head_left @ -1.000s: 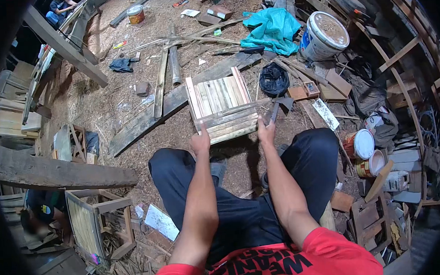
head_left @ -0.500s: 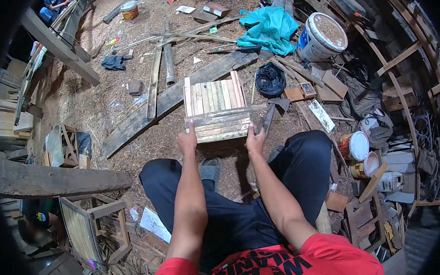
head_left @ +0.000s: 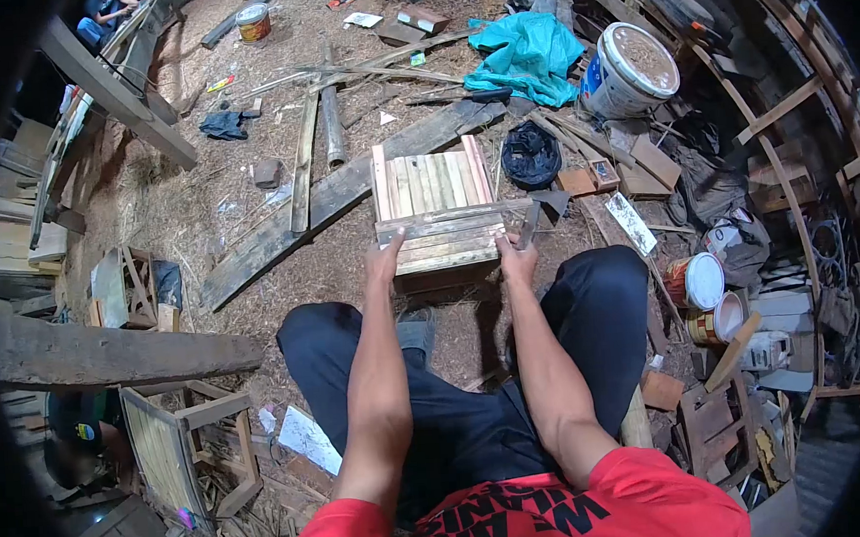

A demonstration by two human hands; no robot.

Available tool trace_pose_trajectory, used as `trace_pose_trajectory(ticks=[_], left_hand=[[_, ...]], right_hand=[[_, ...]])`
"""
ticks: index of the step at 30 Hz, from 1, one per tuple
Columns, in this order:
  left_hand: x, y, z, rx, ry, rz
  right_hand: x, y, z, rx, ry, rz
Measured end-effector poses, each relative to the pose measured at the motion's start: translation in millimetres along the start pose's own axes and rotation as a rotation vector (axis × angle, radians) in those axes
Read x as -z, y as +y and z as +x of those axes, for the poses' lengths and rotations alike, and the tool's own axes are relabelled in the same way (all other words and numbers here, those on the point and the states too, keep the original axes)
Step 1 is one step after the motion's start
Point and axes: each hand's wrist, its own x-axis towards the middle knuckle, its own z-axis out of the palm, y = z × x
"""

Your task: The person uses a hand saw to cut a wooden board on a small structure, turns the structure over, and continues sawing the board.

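Note:
In front of my knees stands a small slatted wooden frame (head_left: 435,184), with pale boards upright at the back and horizontal slats on the near face. A thin grey wooden strip (head_left: 452,217) lies across it and sticks out past the right side. My left hand (head_left: 383,263) grips the near left edge, thumb up on the slats. On the opposite side my right hand (head_left: 518,261) is closed around the near right edge. A dark, flat, narrow piece (head_left: 529,224) rises just beyond my right fingers. The underside of the frame is in shadow.
A long weathered plank (head_left: 339,200) lies diagonally behind the frame. Right of it are a black bag-lined container (head_left: 530,156), a teal tarp (head_left: 526,57) and a large white bucket (head_left: 633,68). A thick beam (head_left: 123,345) juts in from the left, near a person's arm (head_left: 117,448).
Both hands and the slatted frame have shifted slightly right in view, and the frame is turned a little. The grip on both sides stays the same.

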Motion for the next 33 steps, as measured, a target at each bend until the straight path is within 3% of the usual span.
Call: trace_pose_trajectory(ticks=[3, 8, 10, 11, 14, 15, 18, 21, 23, 26, 33], left_hand=[[-7.6, 4.0, 7.6, -0.157, 0.019, 0.053], [-33.2, 39.4, -3.3, -0.169, 0.017, 0.049], [-51.2, 25.7, 11.3, -0.268, 0.043, 0.06], [-55.9, 28.5, 5.5, -0.179, 0.029, 0.124], [-83.9, 51.3, -12.5, -0.218, 0.334, 0.266], [-92.0, 30.2, -0.4, -0.467, 0.477, 0.528], [-119.9, 37.5, -8.2, -0.613, 0.475, 0.754], [-147.8, 39.5, -24.8, -0.786, 0.228, 0.853], [-167.4, 44.5, -38.0, -0.808, 0.083, 0.977], [-186.0, 46.3, -43.2, -0.823, 0.068, 0.972], [-179.8, 58.4, -23.3, -0.807, 0.107, 1.002]], right_hand=[[2.9, -2.7, 5.1, 0.004, 0.018, 0.114], [8.4, -19.8, 19.9, 0.191, 0.083, 0.097], [15.8, -1.1, 44.5, 0.271, 0.066, -0.108], [19.5, -1.9, 49.1, 0.254, 0.049, -0.158], [34.1, -0.6, 51.2, 0.239, -0.018, -0.232], [36.3, -4.2, 52.5, 0.247, -0.048, -0.241], [52.1, -25.6, 31.0, 0.305, 0.02, -0.299], [72.7, -28.9, 9.9, 0.481, 0.178, -0.196], [84.2, -48.0, -13.0, 0.346, 0.081, -0.137], [89.0, -105.6, -54.4, 0.279, -0.069, -0.093], [80.1, -88.0, -61.9, 0.236, -0.143, -0.197]])
